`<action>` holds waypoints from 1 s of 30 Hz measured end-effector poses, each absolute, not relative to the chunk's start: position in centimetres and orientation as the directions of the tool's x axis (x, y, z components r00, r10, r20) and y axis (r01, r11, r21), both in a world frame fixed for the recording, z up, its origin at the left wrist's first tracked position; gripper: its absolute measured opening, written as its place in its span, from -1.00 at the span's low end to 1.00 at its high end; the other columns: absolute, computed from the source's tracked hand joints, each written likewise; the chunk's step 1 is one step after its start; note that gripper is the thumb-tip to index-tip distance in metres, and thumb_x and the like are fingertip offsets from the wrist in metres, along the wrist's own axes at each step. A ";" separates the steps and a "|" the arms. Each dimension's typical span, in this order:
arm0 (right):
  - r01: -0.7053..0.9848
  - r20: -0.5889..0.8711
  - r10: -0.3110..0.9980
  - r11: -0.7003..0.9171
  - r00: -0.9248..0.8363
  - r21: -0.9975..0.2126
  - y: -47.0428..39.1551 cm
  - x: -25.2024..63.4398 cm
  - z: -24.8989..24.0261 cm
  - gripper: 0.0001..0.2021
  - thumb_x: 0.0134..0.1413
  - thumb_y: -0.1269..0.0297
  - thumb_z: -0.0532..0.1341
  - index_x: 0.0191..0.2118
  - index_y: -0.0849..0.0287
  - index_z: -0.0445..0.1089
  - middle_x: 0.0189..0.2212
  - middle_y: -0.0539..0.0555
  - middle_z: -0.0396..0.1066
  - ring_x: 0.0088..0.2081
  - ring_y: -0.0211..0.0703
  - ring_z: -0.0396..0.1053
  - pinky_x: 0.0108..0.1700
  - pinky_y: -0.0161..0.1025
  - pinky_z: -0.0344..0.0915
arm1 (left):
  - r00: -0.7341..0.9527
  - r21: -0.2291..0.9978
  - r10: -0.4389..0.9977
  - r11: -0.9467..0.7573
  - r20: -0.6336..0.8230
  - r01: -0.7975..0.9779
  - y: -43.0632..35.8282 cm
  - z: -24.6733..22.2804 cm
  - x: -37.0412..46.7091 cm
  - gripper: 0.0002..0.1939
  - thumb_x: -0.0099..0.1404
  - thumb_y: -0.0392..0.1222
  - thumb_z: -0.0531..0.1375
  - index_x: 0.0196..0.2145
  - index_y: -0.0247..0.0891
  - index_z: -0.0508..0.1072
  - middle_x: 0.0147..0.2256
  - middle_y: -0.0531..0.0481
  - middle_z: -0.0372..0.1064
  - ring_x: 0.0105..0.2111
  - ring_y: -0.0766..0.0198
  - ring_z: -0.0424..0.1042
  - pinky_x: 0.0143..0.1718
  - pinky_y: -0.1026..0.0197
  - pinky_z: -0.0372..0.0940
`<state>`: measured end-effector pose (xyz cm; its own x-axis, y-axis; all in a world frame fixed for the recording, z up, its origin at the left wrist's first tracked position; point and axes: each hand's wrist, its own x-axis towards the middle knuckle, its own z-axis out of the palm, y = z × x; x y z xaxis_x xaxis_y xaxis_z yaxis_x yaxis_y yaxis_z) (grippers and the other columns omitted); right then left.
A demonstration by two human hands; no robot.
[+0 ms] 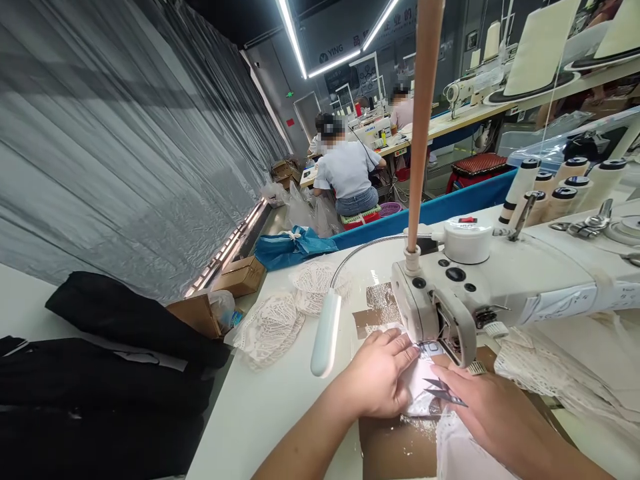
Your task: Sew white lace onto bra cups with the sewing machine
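A white sewing machine [425, 300] stands at the right, its needle area over white fabric [419, 387]. Flat on that fabric, just left of the presser area, lies my left hand [383, 373], fingers spread toward the needle. My right hand [470, 393] is at the fabric's right side, its fingers bent round small dark scissors [445, 393] whose blades point left over the cloth. More white cloth [463, 447] hangs below the right hand. The handle end of the scissors is hidden in the palm.
A lamp [326, 333] on a bent metal neck hangs left of the machine. Lace pieces [273, 330] lie on the white table [260, 413]. Thread cones [563, 193] stand behind the machine, beside a brown pole [425, 120]. A person [347, 170] sits farther back.
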<state>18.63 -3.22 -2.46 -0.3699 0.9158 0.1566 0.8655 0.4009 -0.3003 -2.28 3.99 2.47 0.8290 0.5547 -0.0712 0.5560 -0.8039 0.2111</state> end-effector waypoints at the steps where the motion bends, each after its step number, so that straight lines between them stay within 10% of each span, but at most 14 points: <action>1: 0.864 0.160 0.913 0.407 -0.375 -0.296 -3.2 18.6 -2.5 -0.63 0.05 0.46 0.00 -0.08 0.12 0.43 -0.16 0.12 0.55 -0.36 -0.01 0.53 -0.46 -0.17 0.42 | 0.827 0.206 0.558 -0.803 -0.068 0.559 3.9 2.5 -2.3 -0.37 0.10 -0.17 0.14 0.16 -0.26 0.27 0.11 -0.19 0.30 0.13 -0.08 0.20 0.15 -0.10 0.11; 24: 0.903 0.115 0.921 0.387 -0.372 -0.186 -2.7 18.1 -3.5 -0.34 -0.10 0.55 -0.02 0.19 0.09 0.29 0.03 0.15 0.46 -0.32 0.01 0.55 -0.46 -0.18 0.45 | 0.794 0.250 0.601 -0.785 0.087 0.567 3.4 0.9 -2.6 -0.57 0.37 -0.06 0.04 0.13 -0.26 0.32 0.13 -0.19 0.30 0.12 -0.01 0.26 0.24 -0.18 -0.07; 30: 0.825 0.045 0.954 0.279 -0.296 -0.491 -3.0 19.5 -2.3 -0.62 0.16 0.24 0.05 0.07 -0.05 0.40 -0.35 0.03 0.58 -0.45 -0.05 0.51 -0.46 -0.23 0.40 | 0.746 0.236 0.660 -0.742 0.091 0.628 3.0 0.5 -2.6 -0.55 0.41 -0.03 -0.01 0.17 -0.23 0.27 0.20 -0.17 0.20 0.20 0.00 0.14 0.24 -0.15 -0.07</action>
